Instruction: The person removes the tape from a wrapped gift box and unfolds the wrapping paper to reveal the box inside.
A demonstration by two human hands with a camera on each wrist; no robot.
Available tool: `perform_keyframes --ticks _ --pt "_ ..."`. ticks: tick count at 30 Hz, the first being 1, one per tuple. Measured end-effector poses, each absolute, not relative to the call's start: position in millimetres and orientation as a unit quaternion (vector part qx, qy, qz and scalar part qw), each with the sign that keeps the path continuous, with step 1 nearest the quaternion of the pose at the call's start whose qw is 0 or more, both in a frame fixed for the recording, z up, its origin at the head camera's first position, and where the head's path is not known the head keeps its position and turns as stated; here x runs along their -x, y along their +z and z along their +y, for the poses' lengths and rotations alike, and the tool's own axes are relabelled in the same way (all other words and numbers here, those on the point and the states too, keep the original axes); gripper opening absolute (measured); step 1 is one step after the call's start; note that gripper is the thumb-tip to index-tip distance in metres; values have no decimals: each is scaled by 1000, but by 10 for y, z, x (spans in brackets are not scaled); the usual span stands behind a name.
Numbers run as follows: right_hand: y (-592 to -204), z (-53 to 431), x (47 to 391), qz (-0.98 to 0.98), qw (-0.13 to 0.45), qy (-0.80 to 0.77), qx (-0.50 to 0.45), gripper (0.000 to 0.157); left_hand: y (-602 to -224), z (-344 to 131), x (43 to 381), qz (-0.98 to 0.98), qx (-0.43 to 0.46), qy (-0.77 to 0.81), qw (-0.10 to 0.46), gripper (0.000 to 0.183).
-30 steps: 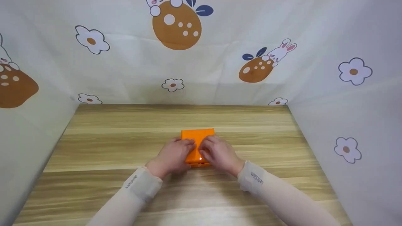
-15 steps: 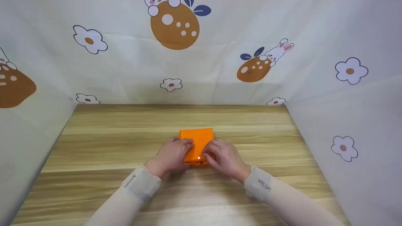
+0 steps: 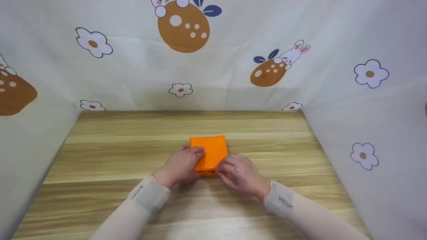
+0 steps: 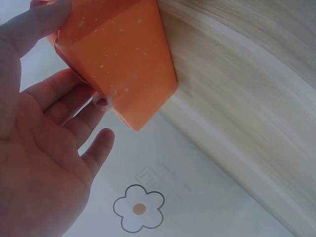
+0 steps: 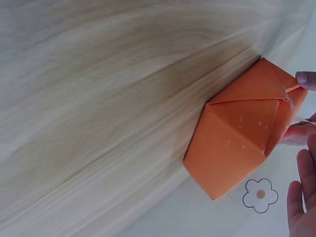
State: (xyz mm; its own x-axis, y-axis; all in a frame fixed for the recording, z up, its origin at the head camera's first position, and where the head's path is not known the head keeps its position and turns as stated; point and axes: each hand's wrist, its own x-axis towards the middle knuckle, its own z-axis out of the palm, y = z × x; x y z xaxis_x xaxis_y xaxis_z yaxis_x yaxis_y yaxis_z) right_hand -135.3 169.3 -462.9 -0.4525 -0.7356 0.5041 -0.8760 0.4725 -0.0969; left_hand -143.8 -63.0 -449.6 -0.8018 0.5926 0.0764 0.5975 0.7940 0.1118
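An orange paper-wrapped package (image 3: 211,151) with a squarish top stands on the table in the head view. My left hand (image 3: 181,165) grips its left side, the fingers over the top and the thumb by the near edge. At the near right corner, the curled fingers of my right hand (image 3: 242,175) pinch the paper edge. The right wrist view shows folded flaps on this package (image 5: 232,148), with a fingertip on the fold. Something thin, clear and shiny like tape (image 5: 290,102) lies at that fold. Pale flecks dot the paper (image 4: 118,54) in the left wrist view.
Pale wood-grain table (image 3: 133,133) surrounds the package. A light cloth (image 3: 133,66) printed with rabbits and flowers hangs behind it, and similar cloth (image 3: 333,133) closes in the sides.
From the package's top, my right hand has slid right and toward me to its near right corner. The left hand keeps its grip. The head view has shifted slightly.
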Motion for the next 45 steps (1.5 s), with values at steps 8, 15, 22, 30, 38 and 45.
perform_keyframes --ticks 8,15,22,30,38,45 --pt "-4628 1716 1327 -814 220 168 -512 11 -4482 -645 1425 -946 319 -58 14 64" --pt "-4611 1718 1304 -792 239 148 -543 11 -4489 -644 1428 -946 317 -63 16 63" --pt "-4595 1713 1274 -778 238 126 -568 13 -4489 -639 1427 -948 313 -64 9 63" --pt "-4513 1729 1303 -769 270 145 -561 18 -4485 -640 1422 -948 311 -64 4 63" --pt "-4554 1813 1426 -840 187 102 -498 34 -4484 -639 1425 -946 316 -66 12 62" --pt "-4693 1962 1567 -892 76 67 -441 68 -4484 -650 1429 -948 311 -69 -1 64"
